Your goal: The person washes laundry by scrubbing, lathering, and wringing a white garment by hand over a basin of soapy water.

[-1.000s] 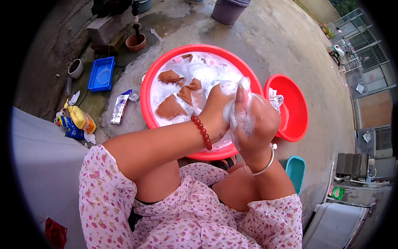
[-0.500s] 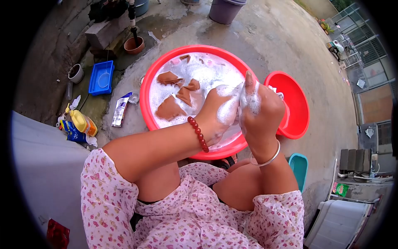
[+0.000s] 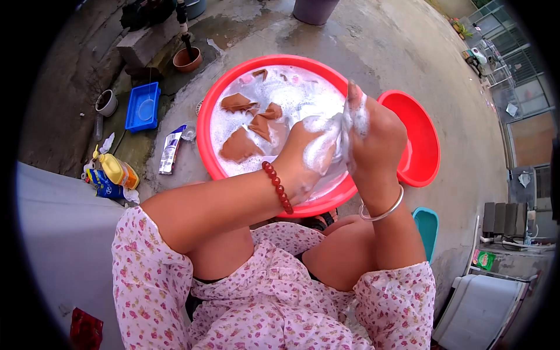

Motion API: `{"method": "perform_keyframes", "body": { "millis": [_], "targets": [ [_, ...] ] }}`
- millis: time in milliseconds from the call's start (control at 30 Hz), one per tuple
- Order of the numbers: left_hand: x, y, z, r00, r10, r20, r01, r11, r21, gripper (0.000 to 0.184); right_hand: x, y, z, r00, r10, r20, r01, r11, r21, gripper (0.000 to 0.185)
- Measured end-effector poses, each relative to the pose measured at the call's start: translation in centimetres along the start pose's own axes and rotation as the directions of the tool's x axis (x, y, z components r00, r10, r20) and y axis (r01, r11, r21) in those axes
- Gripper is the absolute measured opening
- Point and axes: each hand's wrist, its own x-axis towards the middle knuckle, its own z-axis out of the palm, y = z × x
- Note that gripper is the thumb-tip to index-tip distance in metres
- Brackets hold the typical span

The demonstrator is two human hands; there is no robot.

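Both my hands are raised over the right side of a large red basin [image 3: 204,125] of sudsy water. My left hand [image 3: 309,149], below a red bead bracelet, is closed and streaked with foam. Close against it, my right hand [image 3: 378,137], above a silver bangle, is closed with its thumb up. Between them they grip a foam-covered whitish cloth [image 3: 342,133], mostly hidden by the fingers. Brown cloth [image 3: 240,146] pokes up through the suds in the basin's left half.
A smaller red basin [image 3: 421,140] stands at the right, near a teal tub [image 3: 427,230]. To the left are a blue tray [image 3: 142,108], a white-and-purple packet [image 3: 171,150] and a yellow bottle [image 3: 118,170]. A purple bucket [image 3: 315,9] stands at the back.
My right hand has moved slightly right and up, widening the gap to my left hand. A white bit right of my right hand no longer shows. The view has shifted a little.
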Motion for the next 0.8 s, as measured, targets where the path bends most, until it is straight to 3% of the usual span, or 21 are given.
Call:
{"method": "perform_keyframes", "body": {
  "millis": [33, 67, 133, 167, 200, 267, 300, 333, 400, 433, 500, 533, 567, 600, 667, 700, 800],
  "targets": [
    [0.1, -0.4, 0.4, 0.988, 0.154, -0.021, -0.153, 0.986, 0.067, 0.022, 0.0, 0.0, -0.1, 1.0, -0.008, 0.003, 0.008, 1.0, -0.022, 0.032],
    [0.0, 0.0, 0.9, 0.987, 0.159, -0.016, -0.157, 0.985, 0.068, 0.022, -0.2, -0.2, -0.2, 1.0, -0.015, 0.006, 0.016, 0.999, -0.044, 0.032],
    [-0.3, 1.7, 2.0, 0.973, -0.087, -0.215, 0.072, 0.994, -0.077, 0.013, -1.2, -1.8, 0.0, 0.994, -0.105, -0.017, 0.106, 0.994, 0.008, 0.033],
    [-0.3, 2.5, 2.1, 0.948, -0.181, -0.262, 0.118, 0.964, -0.239, 0.013, -2.0, -2.8, -0.2, 0.991, -0.135, 0.015, 0.134, 0.988, 0.077, 0.034],
    [-0.4, 2.3, 1.9, 0.945, -0.186, -0.271, 0.12, 0.963, -0.241, 0.013, -1.8, -2.7, -0.1, 0.991, -0.132, 0.023, 0.13, 0.988, 0.084, 0.034],
    [-0.4, 1.3, 1.7, 0.983, -0.057, -0.172, 0.062, 0.998, 0.024, 0.015, -0.9, -1.3, -0.1, 0.995, -0.093, -0.046, 0.092, 0.996, -0.016, 0.033],
    [-0.9, 0.3, 0.2, 0.978, 0.189, 0.093, -0.197, 0.976, 0.088, 0.031, -0.1, -0.1, -0.1, 1.0, 0.004, -0.019, -0.004, 1.0, 0.001, 0.033],
    [-0.4, -0.6, -0.3, 0.976, 0.195, 0.101, -0.204, 0.975, 0.089, 0.031, -0.3, -0.1, 0.0, 1.0, -0.001, -0.028, 0.001, 1.0, -0.002, 0.033],
    [0.0, 0.1, 0.4, 0.999, 0.008, -0.052, -0.011, 0.998, -0.069, 0.027, -1.0, -1.0, 0.4, 0.991, -0.118, -0.059, 0.114, 0.992, -0.062, 0.032],
    [0.0, 0.9, 0.0, 0.989, -0.14, -0.051, 0.136, 0.987, -0.087, 0.024, -1.9, -2.0, 0.4, 0.989, -0.141, -0.036, 0.142, 0.99, 0.025, 0.032],
    [0.1, 1.0, -0.9, 0.98, -0.198, 0.018, 0.198, 0.965, -0.174, 0.024, -2.4, -3.2, 0.1, 0.983, -0.185, -0.02, 0.186, 0.981, 0.063, 0.031],
    [-0.2, 0.7, -1.1, 0.979, -0.202, 0.026, 0.203, 0.964, -0.17, 0.023, -1.9, -2.5, 0.3, 0.987, -0.154, -0.036, 0.156, 0.984, 0.081, 0.031],
    [-0.2, -0.5, -0.7, 0.994, -0.102, 0.042, 0.107, 0.983, -0.15, 0.024, -1.1, -1.7, 0.1, 0.997, -0.072, -0.009, 0.072, 0.997, 0.029, 0.031],
    [0.0, -1.4, -0.9, 0.994, -0.104, 0.04, 0.109, 0.982, -0.151, 0.024, -0.4, -0.2, 0.3, 1.0, -0.013, 0.026, 0.014, 0.997, -0.073, 0.031],
    [0.4, -1.6, -0.8, 0.994, 0.109, 0.021, -0.107, 0.992, -0.065, 0.02, -0.4, -0.4, 0.2, 0.999, -0.053, 0.002, 0.053, 0.99, -0.13, 0.032],
    [0.6, -1.1, -0.5, 0.999, -0.039, -0.03, 0.033, 0.985, -0.171, 0.021, -0.7, -1.0, 0.1, 0.997, -0.08, 0.006, 0.081, 0.993, -0.091, 0.032],
    [-0.3, 0.3, -0.8, 0.995, -0.08, 0.059, 0.09, 0.979, -0.183, 0.019, -1.6, -1.6, 0.3, 0.991, -0.124, 0.047, 0.123, 0.992, 0.014, 0.034]
  ]
}}
